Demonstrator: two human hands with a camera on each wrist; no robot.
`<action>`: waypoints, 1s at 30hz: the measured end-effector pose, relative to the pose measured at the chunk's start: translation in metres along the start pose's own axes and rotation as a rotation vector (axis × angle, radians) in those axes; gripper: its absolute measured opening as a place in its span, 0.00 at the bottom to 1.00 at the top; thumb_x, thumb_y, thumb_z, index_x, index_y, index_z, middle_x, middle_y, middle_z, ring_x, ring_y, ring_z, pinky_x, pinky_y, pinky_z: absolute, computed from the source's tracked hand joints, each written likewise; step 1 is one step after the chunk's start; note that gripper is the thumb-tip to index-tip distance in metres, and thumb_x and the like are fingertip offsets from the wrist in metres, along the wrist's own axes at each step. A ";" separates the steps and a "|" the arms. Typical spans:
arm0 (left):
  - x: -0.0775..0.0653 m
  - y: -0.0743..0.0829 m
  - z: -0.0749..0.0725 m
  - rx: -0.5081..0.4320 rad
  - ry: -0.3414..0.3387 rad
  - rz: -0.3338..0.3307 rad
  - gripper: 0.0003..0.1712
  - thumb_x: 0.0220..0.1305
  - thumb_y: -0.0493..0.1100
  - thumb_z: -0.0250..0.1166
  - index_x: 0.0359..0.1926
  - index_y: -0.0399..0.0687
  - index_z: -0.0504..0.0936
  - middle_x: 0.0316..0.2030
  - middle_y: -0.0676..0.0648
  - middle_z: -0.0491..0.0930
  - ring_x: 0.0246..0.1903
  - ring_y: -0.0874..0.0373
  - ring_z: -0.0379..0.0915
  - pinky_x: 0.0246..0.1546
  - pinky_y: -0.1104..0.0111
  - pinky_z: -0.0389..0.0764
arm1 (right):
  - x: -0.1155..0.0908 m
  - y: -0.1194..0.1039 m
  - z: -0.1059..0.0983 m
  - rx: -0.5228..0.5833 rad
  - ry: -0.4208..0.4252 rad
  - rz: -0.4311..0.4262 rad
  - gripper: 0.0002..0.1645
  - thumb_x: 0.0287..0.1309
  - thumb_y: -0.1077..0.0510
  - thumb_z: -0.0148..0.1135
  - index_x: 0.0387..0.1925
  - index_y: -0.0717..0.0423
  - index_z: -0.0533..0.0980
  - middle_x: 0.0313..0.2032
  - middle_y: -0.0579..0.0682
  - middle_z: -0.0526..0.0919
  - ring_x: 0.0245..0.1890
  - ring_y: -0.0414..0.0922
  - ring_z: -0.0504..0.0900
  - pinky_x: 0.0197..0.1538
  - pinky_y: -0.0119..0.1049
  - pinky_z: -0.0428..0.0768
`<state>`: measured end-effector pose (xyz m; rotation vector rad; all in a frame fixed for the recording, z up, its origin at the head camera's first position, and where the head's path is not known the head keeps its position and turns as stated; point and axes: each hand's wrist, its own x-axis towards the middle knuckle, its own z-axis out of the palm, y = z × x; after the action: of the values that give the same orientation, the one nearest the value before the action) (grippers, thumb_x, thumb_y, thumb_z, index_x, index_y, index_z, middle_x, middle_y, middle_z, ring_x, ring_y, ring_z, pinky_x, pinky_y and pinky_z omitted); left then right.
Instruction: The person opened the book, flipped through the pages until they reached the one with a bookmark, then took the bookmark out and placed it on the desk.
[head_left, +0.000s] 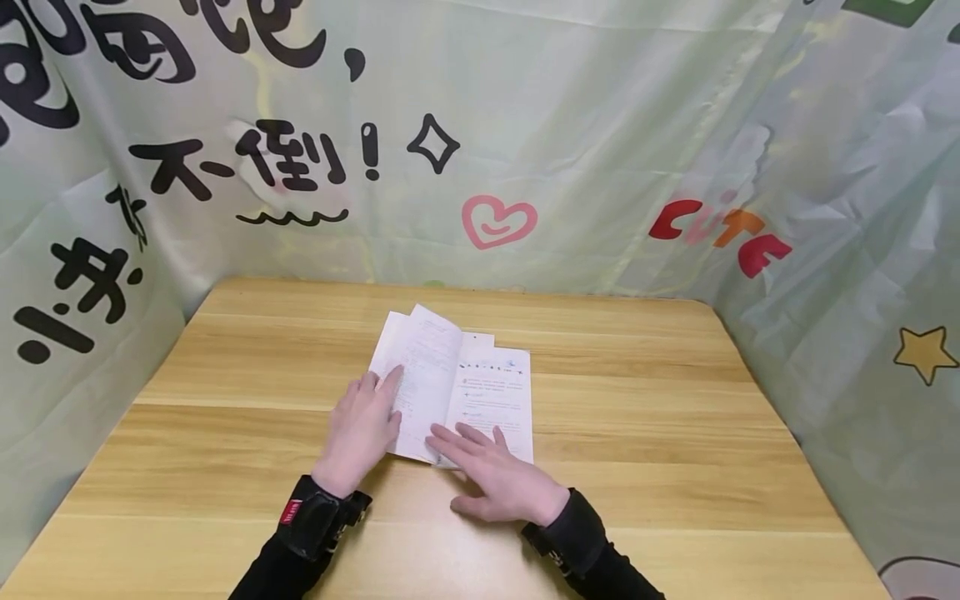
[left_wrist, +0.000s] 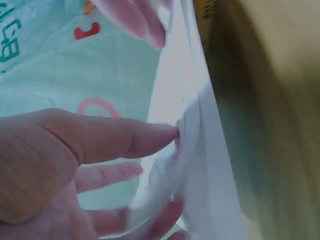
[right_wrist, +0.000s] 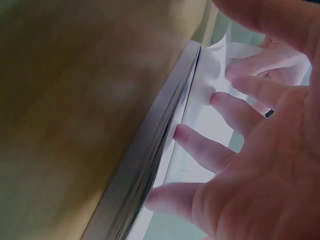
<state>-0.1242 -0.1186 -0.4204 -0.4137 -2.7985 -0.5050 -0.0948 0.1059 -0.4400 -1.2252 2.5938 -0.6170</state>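
A book with white printed pages lies spread out on the table, its left page [head_left: 427,358] lifted slightly at the top and its right page [head_left: 498,392] bearing a heading and several lines of text. My left hand [head_left: 360,429] rests on the left page near its outer edge, index finger stretched upward. In the left wrist view the thumb [left_wrist: 150,138] touches the paper, and part of a page there is blurred. Across the lower part of the book lies my right hand [head_left: 498,475], fingers spread and touching the page. The right wrist view shows the thick page block [right_wrist: 150,145] beside these fingertips.
The book rests on a wooden table [head_left: 645,433]. A pale green printed cloth [head_left: 600,125] hangs behind the table and along both sides, close to its edges. A white paper corner [head_left: 482,339] sticks out above the right page.
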 end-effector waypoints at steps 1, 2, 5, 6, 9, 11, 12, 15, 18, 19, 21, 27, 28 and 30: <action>0.000 0.000 0.002 0.021 -0.011 0.034 0.37 0.48 0.31 0.69 0.63 0.39 0.72 0.49 0.28 0.74 0.49 0.34 0.70 0.46 0.45 0.77 | 0.000 -0.001 0.001 -0.013 -0.011 0.002 0.48 0.55 0.50 0.64 0.74 0.48 0.53 0.74 0.48 0.51 0.70 0.58 0.52 0.59 0.76 0.51; 0.000 0.000 0.004 0.038 -0.033 0.070 0.38 0.48 0.29 0.67 0.65 0.40 0.71 0.59 0.26 0.67 0.57 0.31 0.62 0.55 0.41 0.70 | 0.000 -0.001 0.001 -0.024 -0.018 0.001 0.48 0.54 0.50 0.64 0.74 0.48 0.55 0.74 0.48 0.51 0.70 0.57 0.52 0.59 0.76 0.51; 0.000 0.002 0.011 0.050 -0.122 0.203 0.42 0.48 0.24 0.64 0.67 0.43 0.68 0.72 0.32 0.48 0.69 0.35 0.40 0.65 0.38 0.48 | -0.001 -0.001 0.001 -0.033 -0.025 -0.024 0.45 0.54 0.49 0.64 0.72 0.49 0.59 0.73 0.48 0.53 0.70 0.54 0.52 0.58 0.76 0.51; 0.000 0.002 0.013 0.042 -0.154 0.242 0.43 0.48 0.23 0.63 0.68 0.44 0.68 0.73 0.34 0.46 0.70 0.38 0.38 0.66 0.38 0.46 | -0.002 0.000 0.000 -0.026 -0.025 -0.035 0.44 0.55 0.50 0.64 0.72 0.50 0.59 0.73 0.48 0.54 0.70 0.53 0.53 0.58 0.76 0.51; -0.001 0.002 0.020 0.017 -0.228 0.324 0.43 0.48 0.23 0.62 0.68 0.44 0.67 0.73 0.41 0.49 0.70 0.42 0.42 0.64 0.36 0.48 | -0.004 0.006 -0.006 0.013 -0.014 -0.057 0.42 0.56 0.50 0.64 0.70 0.53 0.61 0.71 0.50 0.60 0.69 0.49 0.58 0.60 0.73 0.55; -0.002 0.002 0.024 0.005 -0.268 0.331 0.42 0.49 0.24 0.60 0.69 0.45 0.67 0.73 0.44 0.50 0.70 0.44 0.43 0.60 0.32 0.52 | -0.005 0.012 -0.011 0.036 0.002 -0.046 0.41 0.55 0.51 0.65 0.69 0.56 0.63 0.67 0.52 0.66 0.65 0.48 0.65 0.62 0.65 0.62; -0.003 0.003 0.025 0.000 -0.287 0.320 0.42 0.51 0.24 0.59 0.69 0.46 0.66 0.74 0.46 0.50 0.71 0.45 0.43 0.58 0.30 0.53 | -0.006 0.015 -0.014 0.043 0.012 -0.034 0.40 0.55 0.52 0.65 0.68 0.57 0.64 0.66 0.53 0.69 0.64 0.48 0.66 0.63 0.61 0.64; -0.005 0.005 0.027 -0.011 -0.338 0.260 0.38 0.58 0.27 0.55 0.70 0.50 0.64 0.74 0.50 0.51 0.71 0.46 0.43 0.53 0.26 0.54 | -0.012 0.026 -0.022 0.037 0.030 0.022 0.41 0.50 0.53 0.69 0.65 0.61 0.67 0.63 0.57 0.71 0.63 0.51 0.68 0.64 0.52 0.68; -0.008 0.009 0.027 -0.012 -0.365 0.190 0.33 0.64 0.37 0.51 0.71 0.53 0.64 0.73 0.51 0.53 0.71 0.44 0.42 0.54 0.26 0.54 | -0.021 0.035 -0.029 0.041 0.014 0.073 0.44 0.44 0.54 0.73 0.63 0.62 0.68 0.65 0.61 0.68 0.66 0.55 0.63 0.66 0.53 0.65; -0.008 0.011 0.027 -0.002 -0.367 0.173 0.31 0.66 0.41 0.51 0.71 0.53 0.63 0.73 0.51 0.53 0.70 0.44 0.43 0.55 0.27 0.54 | -0.024 0.038 -0.030 0.045 0.007 0.083 0.44 0.43 0.54 0.74 0.63 0.62 0.69 0.66 0.61 0.67 0.66 0.56 0.62 0.66 0.54 0.64; -0.009 0.014 0.027 0.025 -0.359 0.156 0.32 0.67 0.51 0.51 0.71 0.53 0.64 0.72 0.49 0.55 0.70 0.42 0.44 0.58 0.30 0.54 | -0.029 0.041 -0.033 0.055 -0.004 0.102 0.43 0.42 0.55 0.75 0.62 0.63 0.70 0.66 0.61 0.67 0.67 0.56 0.60 0.66 0.55 0.63; -0.011 0.023 0.031 0.032 -0.314 0.187 0.49 0.55 0.69 0.60 0.68 0.41 0.66 0.70 0.35 0.57 0.68 0.37 0.48 0.64 0.43 0.60 | -0.031 0.048 -0.038 0.038 0.000 0.149 0.39 0.40 0.57 0.75 0.58 0.62 0.75 0.64 0.58 0.70 0.65 0.54 0.64 0.64 0.52 0.67; -0.011 0.025 0.032 0.016 -0.311 0.190 0.51 0.53 0.69 0.61 0.68 0.40 0.67 0.69 0.32 0.57 0.67 0.36 0.49 0.62 0.43 0.64 | -0.031 0.048 -0.038 0.037 0.000 0.155 0.38 0.40 0.57 0.75 0.57 0.62 0.75 0.64 0.58 0.71 0.65 0.54 0.65 0.64 0.52 0.68; -0.012 0.028 0.034 0.000 -0.304 0.196 0.52 0.50 0.70 0.63 0.67 0.39 0.68 0.67 0.27 0.57 0.66 0.35 0.52 0.54 0.43 0.72 | -0.031 0.049 -0.039 0.038 0.001 0.167 0.36 0.42 0.57 0.74 0.57 0.61 0.76 0.63 0.57 0.72 0.64 0.53 0.66 0.64 0.51 0.68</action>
<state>-0.1113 -0.0835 -0.4466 -0.8170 -2.9974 -0.4292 -0.1230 0.1689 -0.4274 -0.9849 2.6377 -0.6296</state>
